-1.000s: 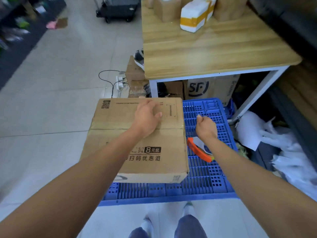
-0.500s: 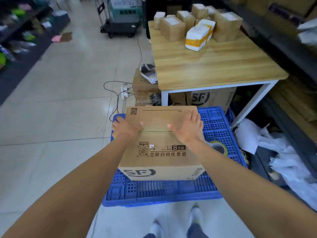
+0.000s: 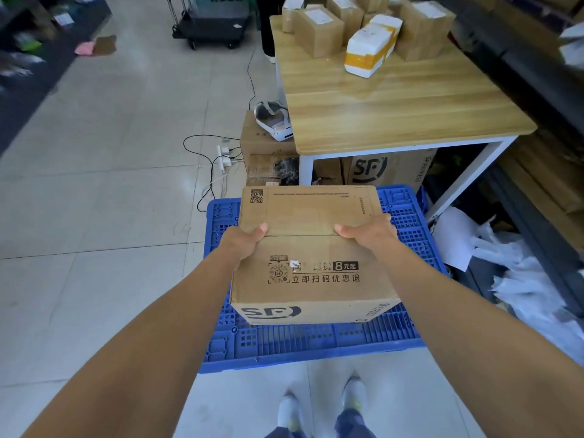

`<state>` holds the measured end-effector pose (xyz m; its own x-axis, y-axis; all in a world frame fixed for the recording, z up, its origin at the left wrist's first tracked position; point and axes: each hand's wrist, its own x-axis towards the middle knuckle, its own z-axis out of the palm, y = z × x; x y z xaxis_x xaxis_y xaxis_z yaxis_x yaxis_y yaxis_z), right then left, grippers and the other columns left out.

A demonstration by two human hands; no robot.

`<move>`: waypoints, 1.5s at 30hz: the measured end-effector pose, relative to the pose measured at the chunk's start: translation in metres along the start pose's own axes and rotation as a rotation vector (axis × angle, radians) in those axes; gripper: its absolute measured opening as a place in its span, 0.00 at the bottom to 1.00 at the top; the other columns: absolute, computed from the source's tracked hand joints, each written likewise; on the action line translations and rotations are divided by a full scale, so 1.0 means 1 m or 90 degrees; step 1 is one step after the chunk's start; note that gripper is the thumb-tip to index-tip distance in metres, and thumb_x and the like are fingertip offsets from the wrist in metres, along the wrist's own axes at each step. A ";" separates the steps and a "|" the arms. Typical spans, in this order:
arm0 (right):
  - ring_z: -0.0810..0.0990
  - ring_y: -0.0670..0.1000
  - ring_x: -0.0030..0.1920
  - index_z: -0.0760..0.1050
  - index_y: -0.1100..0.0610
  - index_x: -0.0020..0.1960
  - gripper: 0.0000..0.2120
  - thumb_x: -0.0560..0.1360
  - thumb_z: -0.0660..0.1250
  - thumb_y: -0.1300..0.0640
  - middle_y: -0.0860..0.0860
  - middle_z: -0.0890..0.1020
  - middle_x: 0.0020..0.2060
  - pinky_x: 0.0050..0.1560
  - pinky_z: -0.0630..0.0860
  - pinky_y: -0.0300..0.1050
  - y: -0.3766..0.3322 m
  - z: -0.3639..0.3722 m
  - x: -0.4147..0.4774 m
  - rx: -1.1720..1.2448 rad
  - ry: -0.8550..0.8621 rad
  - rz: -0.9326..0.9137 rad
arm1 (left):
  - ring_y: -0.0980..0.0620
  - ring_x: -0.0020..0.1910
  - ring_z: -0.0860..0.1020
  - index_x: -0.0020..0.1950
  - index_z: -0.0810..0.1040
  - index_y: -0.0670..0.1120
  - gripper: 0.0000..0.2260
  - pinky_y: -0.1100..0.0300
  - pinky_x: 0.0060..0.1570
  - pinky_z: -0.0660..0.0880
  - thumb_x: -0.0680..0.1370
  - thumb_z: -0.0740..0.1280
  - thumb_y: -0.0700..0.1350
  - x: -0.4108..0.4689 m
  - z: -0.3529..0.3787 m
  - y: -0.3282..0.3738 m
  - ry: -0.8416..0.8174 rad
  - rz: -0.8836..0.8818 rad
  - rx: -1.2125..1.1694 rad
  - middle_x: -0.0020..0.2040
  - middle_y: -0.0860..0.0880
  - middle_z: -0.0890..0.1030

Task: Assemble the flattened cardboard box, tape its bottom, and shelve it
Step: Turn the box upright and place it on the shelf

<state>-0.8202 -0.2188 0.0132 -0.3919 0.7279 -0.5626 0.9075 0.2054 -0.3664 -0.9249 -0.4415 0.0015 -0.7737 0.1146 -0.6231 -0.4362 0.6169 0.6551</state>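
Note:
A brown cardboard box (image 3: 311,251) with black SF print is squared up and closed on top, its flaps meeting at a seam across the middle. It hangs over a blue plastic pallet (image 3: 284,343). My left hand (image 3: 245,243) grips its left side with the thumb on top. Opposite it, my right hand (image 3: 368,232) grips the right side, thumb on the seam. The tape roll and dispenser are hidden behind the box.
A wooden table (image 3: 395,102) with several taped parcels (image 3: 319,31) stands behind the pallet. Beneath and beside it are an SF carton (image 3: 388,170), a power strip with cables (image 3: 221,159) and crumpled white paper (image 3: 521,267). A black cart (image 3: 215,23) stands far back. Tiled floor lies left.
My right hand left the orange tape dispenser and both hands moved to the box's sides. The box now sits higher and closer, gripped with thumbs on top.

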 end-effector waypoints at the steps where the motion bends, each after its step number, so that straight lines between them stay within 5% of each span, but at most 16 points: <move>1: 0.68 0.63 0.70 0.42 0.63 0.78 0.63 0.62 0.75 0.34 0.61 0.66 0.73 0.69 0.67 0.61 -0.001 -0.001 0.000 0.000 -0.003 -0.002 | 0.40 0.62 0.74 0.68 0.68 0.38 0.33 0.47 0.61 0.72 0.73 0.69 0.60 0.000 0.001 0.001 0.004 -0.007 -0.007 0.64 0.41 0.75; 10: 0.70 0.63 0.69 0.44 0.64 0.77 0.59 0.64 0.72 0.33 0.62 0.67 0.71 0.66 0.71 0.59 0.003 0.001 -0.001 -0.018 0.013 -0.041 | 0.39 0.63 0.73 0.70 0.66 0.37 0.34 0.49 0.59 0.70 0.74 0.67 0.60 -0.005 0.005 -0.001 0.043 -0.012 0.039 0.65 0.40 0.74; 13: 0.73 0.61 0.66 0.55 0.61 0.76 0.58 0.58 0.75 0.33 0.58 0.72 0.69 0.66 0.71 0.59 0.013 -0.005 0.011 0.063 -0.062 -0.033 | 0.39 0.63 0.73 0.68 0.67 0.37 0.33 0.46 0.62 0.71 0.74 0.67 0.60 -0.008 0.004 0.005 0.036 -0.019 0.050 0.65 0.40 0.74; 17: 0.77 0.59 0.61 0.68 0.58 0.69 0.47 0.58 0.78 0.38 0.56 0.78 0.62 0.63 0.74 0.59 0.027 -0.013 0.008 0.172 -0.118 -0.009 | 0.41 0.59 0.75 0.63 0.71 0.37 0.23 0.52 0.53 0.71 0.76 0.68 0.52 -0.015 0.012 0.015 0.078 -0.005 0.061 0.61 0.40 0.77; 23: 0.80 0.59 0.57 0.75 0.60 0.62 0.30 0.65 0.78 0.47 0.58 0.81 0.58 0.60 0.77 0.57 0.029 -0.027 -0.001 0.241 -0.202 -0.028 | 0.41 0.59 0.76 0.65 0.71 0.40 0.25 0.48 0.58 0.72 0.74 0.70 0.53 -0.028 0.010 0.016 0.077 -0.036 -0.053 0.62 0.42 0.77; 29: 0.79 0.59 0.59 0.73 0.59 0.66 0.32 0.70 0.73 0.42 0.57 0.79 0.62 0.63 0.75 0.56 0.014 -0.046 -0.027 0.272 -0.168 -0.079 | 0.41 0.59 0.76 0.67 0.68 0.40 0.33 0.52 0.52 0.73 0.73 0.66 0.63 -0.048 -0.013 0.042 0.100 -0.010 -0.096 0.57 0.46 0.75; 33: 0.69 0.59 0.70 0.58 0.61 0.76 0.43 0.73 0.62 0.34 0.57 0.67 0.72 0.69 0.68 0.54 -0.008 -0.064 -0.064 0.283 -0.084 -0.093 | 0.40 0.57 0.77 0.69 0.68 0.43 0.47 0.44 0.58 0.75 0.61 0.60 0.75 -0.053 -0.042 0.060 0.113 0.004 -0.111 0.62 0.44 0.76; 38: 0.69 0.60 0.68 0.58 0.62 0.76 0.47 0.72 0.52 0.27 0.58 0.68 0.71 0.65 0.67 0.52 -0.023 -0.081 -0.125 0.318 0.047 -0.091 | 0.41 0.66 0.71 0.71 0.67 0.53 0.58 0.38 0.62 0.67 0.48 0.47 0.83 -0.036 -0.082 0.072 0.083 0.043 -0.131 0.70 0.48 0.71; 41: 0.67 0.60 0.70 0.58 0.62 0.76 0.48 0.71 0.52 0.26 0.57 0.66 0.73 0.68 0.64 0.54 -0.025 -0.084 -0.157 0.433 0.076 -0.069 | 0.39 0.61 0.74 0.70 0.68 0.55 0.53 0.32 0.51 0.72 0.53 0.44 0.81 -0.056 -0.107 0.075 0.050 0.058 -0.112 0.68 0.48 0.73; 43: 0.67 0.60 0.70 0.58 0.62 0.76 0.49 0.70 0.53 0.25 0.57 0.66 0.73 0.69 0.64 0.55 -0.023 -0.082 -0.174 0.510 0.098 -0.057 | 0.39 0.52 0.78 0.67 0.70 0.54 0.50 0.34 0.33 0.75 0.54 0.46 0.80 -0.065 -0.120 0.072 0.010 0.058 -0.109 0.60 0.46 0.77; 45: 0.69 0.59 0.68 0.59 0.61 0.76 0.50 0.69 0.53 0.24 0.56 0.69 0.71 0.66 0.67 0.54 -0.021 -0.077 -0.191 0.566 0.123 -0.046 | 0.40 0.53 0.77 0.67 0.70 0.52 0.50 0.39 0.29 0.75 0.54 0.51 0.80 -0.083 -0.129 0.070 -0.009 0.041 -0.133 0.60 0.47 0.76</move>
<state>-0.7531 -0.3119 0.1857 -0.3384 0.8464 -0.4112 0.3992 -0.2665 -0.8773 -0.9509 -0.5077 0.1541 -0.7970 0.1600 -0.5824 -0.4735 0.4330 0.7670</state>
